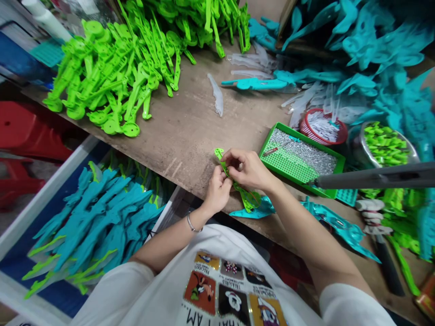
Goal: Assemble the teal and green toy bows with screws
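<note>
Close to the table's front edge, my left hand (218, 189) is closed on a long lime-green plastic part (247, 199). My right hand (249, 168) bends over the same part from the other side, thumb and fingers pinched together at its middle. Anything small between those fingertips is hidden. One end of the green part sticks out past my fingers, and its wider end points down toward me. Under that wider end lies a turquoise plastic part (267, 209). Another turquoise part (340, 226) rests to the right of my right forearm.
A green basket (288, 170) of small metal pieces stands right, by a red basket (307, 129) and a metal bowl (370, 151). Lime-green parts (112, 77) pile up back left. A drawer-like bin of turquoise parts (98, 213) is left. A hammer (387, 267) lies right.
</note>
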Demonstrator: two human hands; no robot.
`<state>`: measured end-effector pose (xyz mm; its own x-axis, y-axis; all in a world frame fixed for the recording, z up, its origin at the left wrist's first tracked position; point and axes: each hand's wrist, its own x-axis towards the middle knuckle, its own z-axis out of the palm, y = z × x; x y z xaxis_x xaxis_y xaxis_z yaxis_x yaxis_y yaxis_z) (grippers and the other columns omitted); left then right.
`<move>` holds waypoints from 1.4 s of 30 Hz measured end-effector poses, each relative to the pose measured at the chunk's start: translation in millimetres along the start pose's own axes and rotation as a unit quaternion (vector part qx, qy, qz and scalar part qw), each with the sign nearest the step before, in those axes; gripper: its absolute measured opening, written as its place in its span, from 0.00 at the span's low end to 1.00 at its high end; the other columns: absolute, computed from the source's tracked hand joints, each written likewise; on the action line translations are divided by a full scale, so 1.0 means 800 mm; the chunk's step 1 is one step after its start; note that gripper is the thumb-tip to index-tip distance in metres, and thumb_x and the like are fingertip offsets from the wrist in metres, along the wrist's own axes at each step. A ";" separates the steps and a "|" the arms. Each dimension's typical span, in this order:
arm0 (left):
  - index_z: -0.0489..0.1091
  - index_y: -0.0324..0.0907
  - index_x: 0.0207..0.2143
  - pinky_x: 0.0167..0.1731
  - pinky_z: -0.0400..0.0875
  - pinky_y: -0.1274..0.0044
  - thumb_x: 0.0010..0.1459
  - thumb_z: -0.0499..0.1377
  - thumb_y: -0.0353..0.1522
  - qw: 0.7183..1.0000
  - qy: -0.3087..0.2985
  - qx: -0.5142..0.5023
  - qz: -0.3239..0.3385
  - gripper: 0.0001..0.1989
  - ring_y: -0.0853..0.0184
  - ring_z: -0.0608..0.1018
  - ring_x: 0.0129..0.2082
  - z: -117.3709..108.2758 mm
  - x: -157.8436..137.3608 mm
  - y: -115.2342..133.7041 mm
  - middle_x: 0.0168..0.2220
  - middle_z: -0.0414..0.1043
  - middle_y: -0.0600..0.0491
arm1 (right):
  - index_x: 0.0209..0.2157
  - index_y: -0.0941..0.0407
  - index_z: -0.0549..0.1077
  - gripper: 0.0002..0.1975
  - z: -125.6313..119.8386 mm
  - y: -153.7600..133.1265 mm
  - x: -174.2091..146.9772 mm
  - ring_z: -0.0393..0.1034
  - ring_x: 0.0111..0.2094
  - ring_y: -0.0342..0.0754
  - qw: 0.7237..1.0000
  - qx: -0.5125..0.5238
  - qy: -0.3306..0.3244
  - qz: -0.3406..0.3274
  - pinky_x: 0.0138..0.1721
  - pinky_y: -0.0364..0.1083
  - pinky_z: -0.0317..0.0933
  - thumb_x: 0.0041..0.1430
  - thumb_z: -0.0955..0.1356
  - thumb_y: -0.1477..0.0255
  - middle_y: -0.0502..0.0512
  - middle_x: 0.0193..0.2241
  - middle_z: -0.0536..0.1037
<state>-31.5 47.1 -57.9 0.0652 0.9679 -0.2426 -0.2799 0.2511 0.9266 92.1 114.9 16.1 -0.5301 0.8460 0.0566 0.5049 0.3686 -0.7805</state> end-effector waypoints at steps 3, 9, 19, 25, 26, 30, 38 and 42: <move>0.63 0.44 0.45 0.42 0.74 0.77 0.61 0.58 0.30 1.000 -0.004 0.003 0.005 0.10 0.70 0.79 0.39 0.000 -0.001 0.000 0.38 0.77 0.56 | 0.38 0.58 0.74 0.15 0.002 0.001 0.001 0.69 0.27 0.40 0.999 0.029 0.010 0.019 0.32 0.40 0.61 0.48 0.64 0.82 0.48 0.28 0.77; 0.61 0.45 0.44 0.31 0.73 0.80 0.60 0.58 0.32 0.999 -0.018 -0.023 -0.021 0.11 0.71 0.76 0.31 0.001 0.000 0.003 0.32 0.74 0.59 | 0.39 0.57 0.71 0.15 0.001 0.001 -0.001 0.70 0.26 0.40 0.999 0.025 0.010 0.033 0.31 0.40 0.62 0.47 0.65 0.82 0.47 0.28 0.76; 0.62 0.45 0.43 0.38 0.76 0.77 0.59 0.61 0.33 0.999 -0.014 -0.038 -0.017 0.12 0.67 0.80 0.41 0.000 0.000 0.003 0.40 0.78 0.54 | 0.43 0.57 0.69 0.17 0.006 -0.007 0.000 0.70 0.28 0.41 0.998 -0.051 0.019 0.013 0.33 0.41 0.61 0.50 0.64 0.82 0.50 0.30 0.77; 0.62 0.44 0.44 0.38 0.76 0.77 0.61 0.60 0.33 0.999 -0.023 -0.045 -0.015 0.12 0.67 0.81 0.41 0.001 -0.001 0.003 0.39 0.79 0.54 | 0.46 0.57 0.68 0.19 0.001 -0.011 -0.006 0.72 0.29 0.43 0.997 -0.076 0.007 0.012 0.35 0.42 0.63 0.51 0.64 0.82 0.52 0.34 0.80; 0.62 0.45 0.44 0.39 0.76 0.77 0.60 0.60 0.33 0.999 -0.023 -0.046 -0.016 0.12 0.67 0.81 0.42 0.001 -0.001 0.002 0.39 0.79 0.54 | 0.47 0.57 0.67 0.19 0.001 -0.011 -0.007 0.73 0.28 0.43 0.996 -0.082 0.009 0.012 0.35 0.42 0.63 0.52 0.63 0.82 0.52 0.34 0.81; 0.63 0.45 0.45 0.41 0.76 0.76 0.59 0.61 0.32 0.999 -0.008 -0.036 -0.021 0.13 0.67 0.81 0.40 0.000 0.000 -0.001 0.38 0.79 0.56 | 0.49 0.56 0.66 0.19 0.005 -0.008 -0.010 0.75 0.30 0.44 0.994 -0.103 0.019 0.000 0.36 0.42 0.63 0.54 0.63 0.82 0.52 0.35 0.82; 0.63 0.45 0.46 0.38 0.76 0.77 0.60 0.60 0.31 0.999 -0.012 -0.033 -0.017 0.12 0.67 0.80 0.40 -0.001 -0.001 0.001 0.39 0.78 0.55 | 0.52 0.57 0.68 0.19 0.012 -0.002 -0.012 0.78 0.37 0.47 0.991 -0.123 0.044 -0.014 0.40 0.44 0.66 0.59 0.64 0.82 0.55 0.37 0.83; 0.62 0.45 0.44 0.35 0.75 0.79 0.60 0.60 0.32 0.999 -0.013 -0.025 -0.022 0.11 0.70 0.79 0.35 0.001 -0.002 0.006 0.34 0.76 0.58 | 0.53 0.56 0.68 0.22 0.010 -0.002 -0.013 0.78 0.32 0.45 0.993 -0.097 0.066 0.018 0.37 0.42 0.67 0.57 0.66 0.82 0.51 0.34 0.83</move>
<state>-32.4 46.6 -53.3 0.1035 0.9559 -0.2748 -0.3229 0.2936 0.8998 91.2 102.5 11.7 -0.4222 0.8984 0.1210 0.6503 0.3932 -0.6500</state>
